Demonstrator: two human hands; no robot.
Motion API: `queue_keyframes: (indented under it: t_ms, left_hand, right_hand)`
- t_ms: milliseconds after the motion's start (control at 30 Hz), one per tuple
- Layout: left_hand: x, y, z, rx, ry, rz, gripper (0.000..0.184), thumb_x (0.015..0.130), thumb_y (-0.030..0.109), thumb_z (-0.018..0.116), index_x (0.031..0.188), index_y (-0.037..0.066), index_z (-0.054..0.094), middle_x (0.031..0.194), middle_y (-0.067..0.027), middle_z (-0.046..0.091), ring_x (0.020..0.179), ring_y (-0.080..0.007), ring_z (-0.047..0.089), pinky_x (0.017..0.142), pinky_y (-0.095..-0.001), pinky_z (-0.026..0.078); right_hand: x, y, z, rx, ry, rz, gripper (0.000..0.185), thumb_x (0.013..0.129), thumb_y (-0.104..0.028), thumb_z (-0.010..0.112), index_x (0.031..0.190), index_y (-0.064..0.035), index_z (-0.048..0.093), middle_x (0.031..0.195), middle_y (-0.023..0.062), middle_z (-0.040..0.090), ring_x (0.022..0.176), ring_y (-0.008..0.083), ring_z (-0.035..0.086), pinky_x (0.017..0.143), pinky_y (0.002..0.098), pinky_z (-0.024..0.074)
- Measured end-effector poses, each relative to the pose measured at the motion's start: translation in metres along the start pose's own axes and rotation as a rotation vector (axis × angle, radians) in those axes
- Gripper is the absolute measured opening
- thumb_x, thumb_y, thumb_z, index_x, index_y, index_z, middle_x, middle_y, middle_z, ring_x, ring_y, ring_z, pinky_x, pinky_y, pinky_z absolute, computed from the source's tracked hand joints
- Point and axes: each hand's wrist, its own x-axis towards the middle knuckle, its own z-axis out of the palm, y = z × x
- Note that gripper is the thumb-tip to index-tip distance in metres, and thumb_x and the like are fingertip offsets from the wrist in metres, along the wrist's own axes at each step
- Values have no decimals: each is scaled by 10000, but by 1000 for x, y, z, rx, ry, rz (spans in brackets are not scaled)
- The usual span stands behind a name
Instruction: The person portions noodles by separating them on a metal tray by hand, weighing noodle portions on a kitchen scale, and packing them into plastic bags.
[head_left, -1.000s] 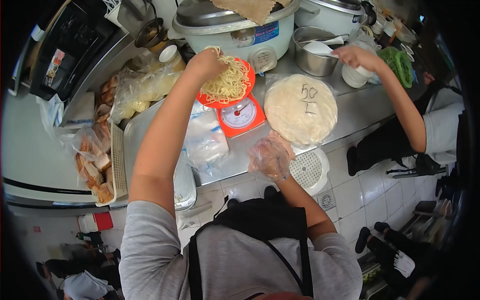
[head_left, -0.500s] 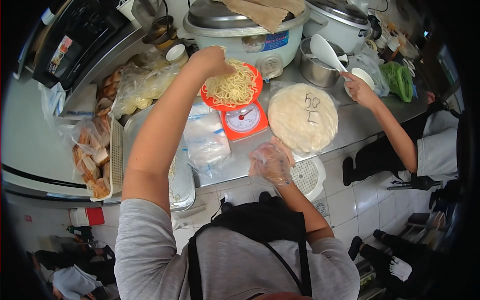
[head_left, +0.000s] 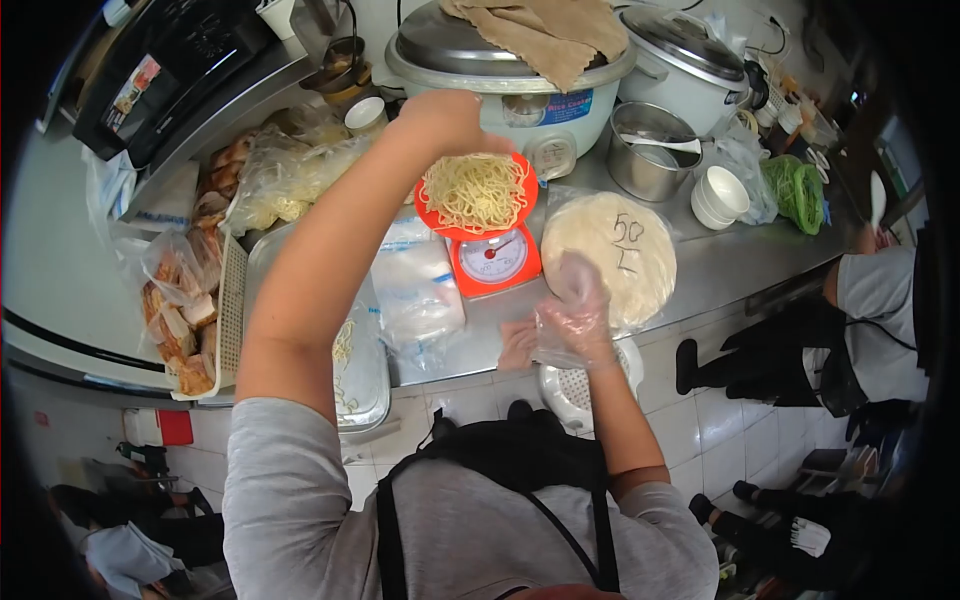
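A heap of pale yellow noodles [head_left: 474, 195] rests in the round orange pan [head_left: 424, 207] of a small kitchen scale [head_left: 492, 262]. Directly above the heap's back edge is my bare left hand [head_left: 455, 122]; its fingers stretch to the right and look partly hidden behind the hand. My right hand [head_left: 575, 325], in a loose clear plastic glove, hovers by the counter's front edge with fingers apart and nothing visible in it. Its fingertips overlap the near left side of a round, pale, plastic-wrapped pack [head_left: 618, 245] marked "50".
Plastic bags [head_left: 415, 280] lie left of the scale, beside a metal tray [head_left: 372, 385] with noodle scraps. Behind stand a large rice cooker [head_left: 420, 75], a steel pot [head_left: 645, 175] and stacked white bowls [head_left: 722, 192]. A co-worker [head_left: 880, 290] stands at the right.
My left hand has shifted right over the noodles and its fingers have extended. My gloved right hand has moved right and its fingers have spread. The co-worker's hand has withdrawn from the pot with the white ladle.
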Motion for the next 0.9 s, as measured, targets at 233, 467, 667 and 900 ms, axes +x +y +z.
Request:
queue_keyframes:
  t_ms: [233,467,667,900]
  left_hand:
    - [41,-54,127,-1262,151,-10,710,836,571,231,1233,-1,373,1239,-167,407,1120,-236,414,926,-313,313]
    - [15,-15,135,-1607,210,-300,725,860,540,194,1223,-70,341,1198,-197,422,1090,-248,411,928,-310,300]
    - [10,-9,146,-1203,410,-343,613,876,423,205,1052,-110,449,1089,-325,439,1047,-434,402,898,-425,305]
    - [16,-18,159,-1174,404,-176,499,876,377,308,1003,-57,519,1002,-274,508,973,-377,466,869,-372,331]
  right_hand:
    - [101,-68,34,-350,-229,-197,1035,520,-284,762,1323,-78,144,1337,255,116,1232,411,136,1016,405,158]
    - [146,-33,99,-903,-227,-66,921,560,-353,672,1317,-117,202,1322,241,191,1221,389,196,1017,403,179]
    - [169,-53,94,-799,-403,72,680,560,-290,694,1153,-63,452,1115,190,496,1038,319,474,872,387,384]
    - [191,-55,97,-1081,-613,277,477,548,-285,709,965,-79,601,927,160,597,904,297,563,773,359,454]
